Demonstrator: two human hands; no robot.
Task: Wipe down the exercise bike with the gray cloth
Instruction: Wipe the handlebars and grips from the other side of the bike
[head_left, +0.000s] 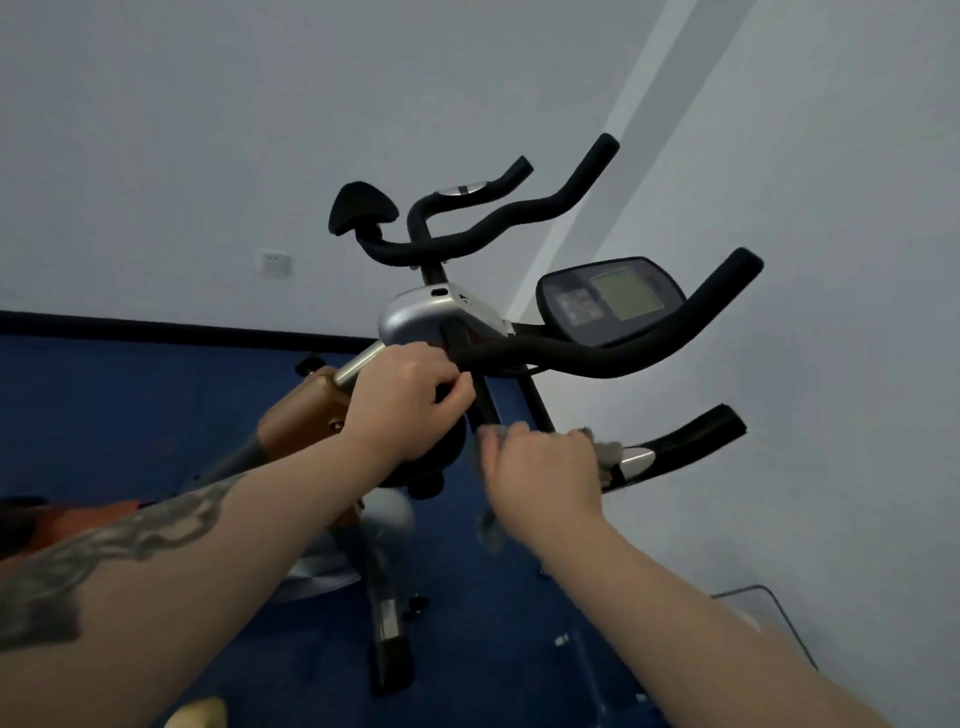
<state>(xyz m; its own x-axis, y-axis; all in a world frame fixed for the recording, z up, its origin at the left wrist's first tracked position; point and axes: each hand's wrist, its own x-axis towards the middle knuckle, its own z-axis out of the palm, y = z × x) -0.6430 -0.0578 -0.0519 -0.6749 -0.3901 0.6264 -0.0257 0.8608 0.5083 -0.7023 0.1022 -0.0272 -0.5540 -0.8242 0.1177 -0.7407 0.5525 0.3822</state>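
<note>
Two hands work the exercise bike (431, 322) at its handlebar stem. Nearest, the right hand (545, 475) has its fingers closed around the gray cloth (605, 449), bunched against the lower handlebar (675, 441); best to slide it outward along the grip with steady pressure. The left hand (405, 400) clasps the stem, bracing the frame. Beyond them the console (608, 299) looks unwiped.

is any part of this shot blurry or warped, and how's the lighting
Head view: right hand and gray cloth are motion-smeared; left hand is sharper; wide-angle lens bends the wall lines; light is dim and flat; console screen shows no glare.
</note>
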